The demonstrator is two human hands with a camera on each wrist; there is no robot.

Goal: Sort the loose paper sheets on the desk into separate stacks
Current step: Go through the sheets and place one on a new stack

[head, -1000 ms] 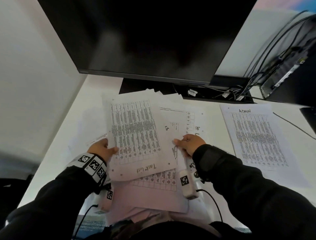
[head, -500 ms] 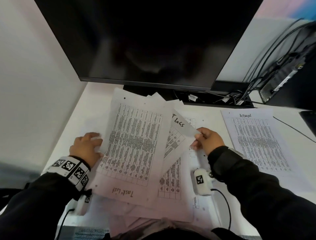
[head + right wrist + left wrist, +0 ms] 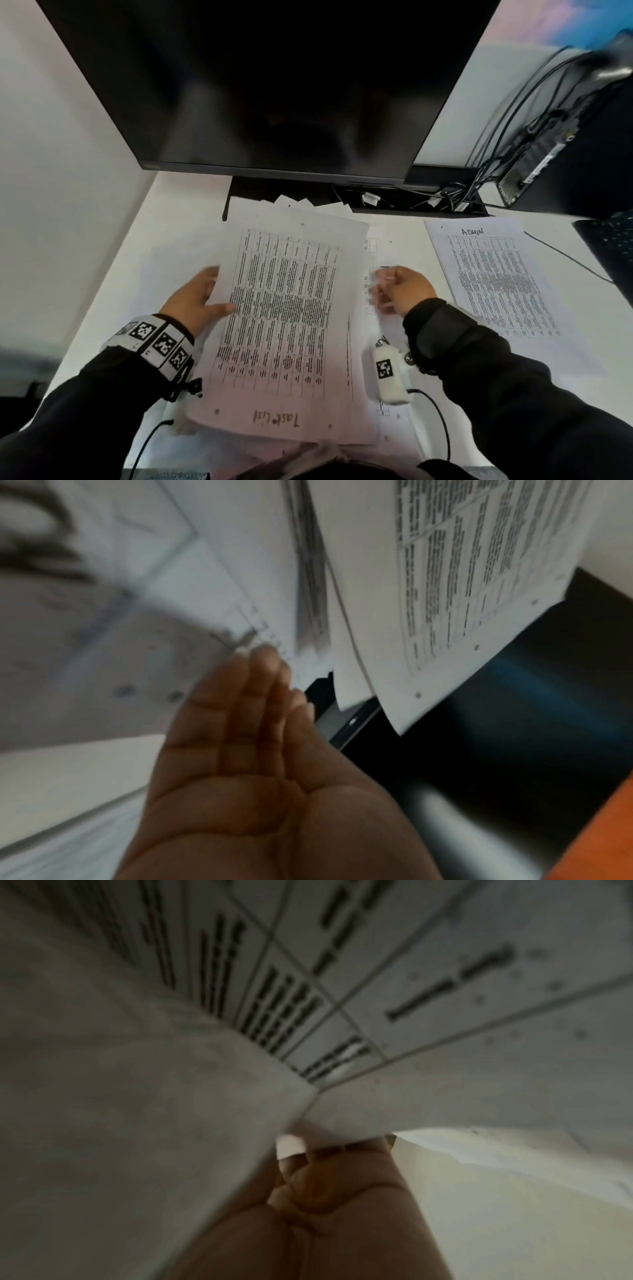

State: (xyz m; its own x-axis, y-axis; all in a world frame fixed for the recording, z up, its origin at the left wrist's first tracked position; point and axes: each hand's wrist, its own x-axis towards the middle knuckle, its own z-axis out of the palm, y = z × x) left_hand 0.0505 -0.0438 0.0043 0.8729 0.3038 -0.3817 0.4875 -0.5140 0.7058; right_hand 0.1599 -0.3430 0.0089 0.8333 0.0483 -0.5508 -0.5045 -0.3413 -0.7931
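Observation:
A printed sheet with "Task List" handwritten on it (image 3: 287, 318) is tilted up above the loose paper pile (image 3: 373, 421) in the middle of the desk. My left hand (image 3: 214, 294) grips its left edge, thumb on top and fingers behind. In the left wrist view, paper (image 3: 445, 961) covers most of that hand (image 3: 308, 1175). My right hand (image 3: 383, 287) is blurred, to the right of the sheet, holding nothing. In the right wrist view its fingers (image 3: 263, 664) are straight and together, close to the sheets' edges. A sheet marked "ADMIN" (image 3: 496, 284) lies flat on the right.
A large dark monitor (image 3: 274, 85) overhangs the back of the white desk (image 3: 178, 233), its base just behind the pile. Tangled cables (image 3: 445, 202) and a black computer box (image 3: 565, 154) stand at the back right. A dark keyboard corner (image 3: 613, 246) is at the right edge.
My right hand has let go of the "Logs" sheet and opened. My left hand has carried the Task List sheet rightward over the pile, hiding that sheet.

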